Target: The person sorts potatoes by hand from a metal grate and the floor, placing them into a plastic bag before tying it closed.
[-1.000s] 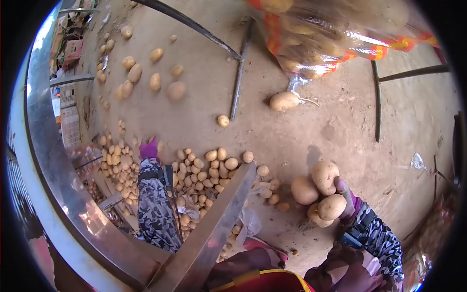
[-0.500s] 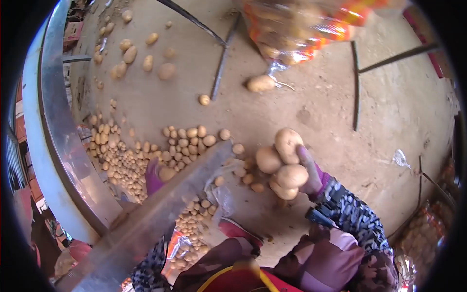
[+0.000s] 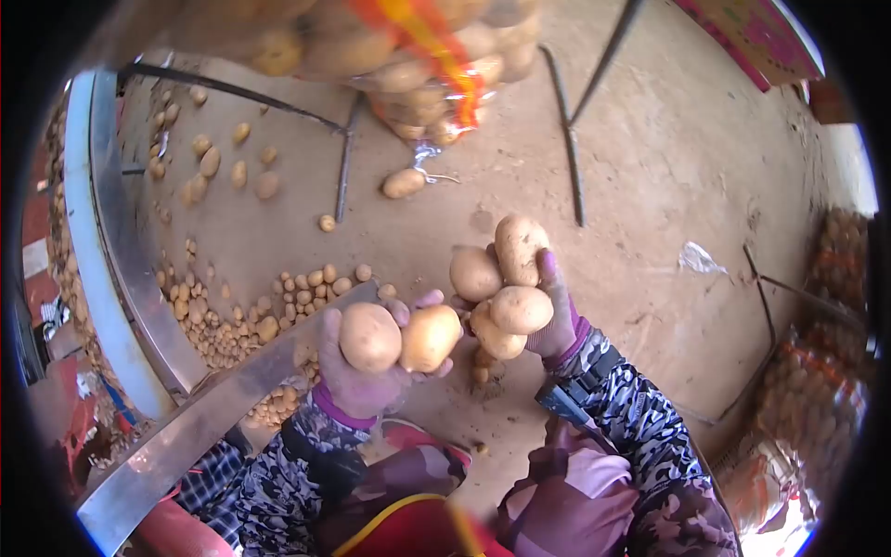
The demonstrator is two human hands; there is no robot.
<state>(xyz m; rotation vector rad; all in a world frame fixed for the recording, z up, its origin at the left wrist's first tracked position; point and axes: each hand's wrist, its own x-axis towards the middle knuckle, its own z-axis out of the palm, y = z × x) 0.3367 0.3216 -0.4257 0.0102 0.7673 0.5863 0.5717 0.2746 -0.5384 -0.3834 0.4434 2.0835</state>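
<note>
My left hand (image 3: 357, 390), in a dusty purple glove, is palm up with its fingers curled around two potatoes, a round brown one (image 3: 369, 337) and a yellower one (image 3: 431, 339). Close by on the right, my right hand (image 3: 560, 325), gloved the same way, clasps several large potatoes (image 3: 521, 309) in a cluster, its thumb along an upright oblong one (image 3: 522, 249). Both hands are above the dirt floor, beside the end of a sloping metal rail (image 3: 251, 371). Small potatoes (image 3: 223, 320) lie in a heap beyond the rail.
A clear sack of potatoes with orange stripes (image 3: 408, 79) hangs at the top between metal bars (image 3: 561, 139). Beneath it lies a single potato (image 3: 405, 183). Filled sacks (image 3: 803, 390) stand at right. A plastic scrap (image 3: 698, 258) is on the floor.
My left hand has come up from behind the rail, now with two potatoes, and sits near my right hand. The right hand keeps its cluster. The whole view has shifted.
</note>
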